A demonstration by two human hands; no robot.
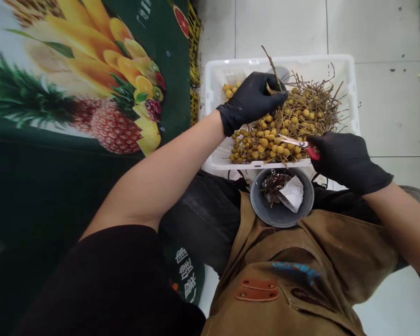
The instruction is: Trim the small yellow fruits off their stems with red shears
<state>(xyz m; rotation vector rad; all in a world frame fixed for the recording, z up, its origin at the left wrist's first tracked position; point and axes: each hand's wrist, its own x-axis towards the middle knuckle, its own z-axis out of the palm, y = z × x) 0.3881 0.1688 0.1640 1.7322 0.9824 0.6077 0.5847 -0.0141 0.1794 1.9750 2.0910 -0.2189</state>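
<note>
Longan stem (273,66) crosses curled left hand (255,99); right hand (346,161) angles scissors (312,151) inward.

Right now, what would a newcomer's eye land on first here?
Probably the big fruit poster filling the left side, its pineapples and mangoes brighter than anything else. Next, the heap of yellow-brown longans in the white crate at upper centre-right. Over it, the black-gloved left hand grips a twig, while the right hand, also black-gloved, holds red-handled snips.
</note>
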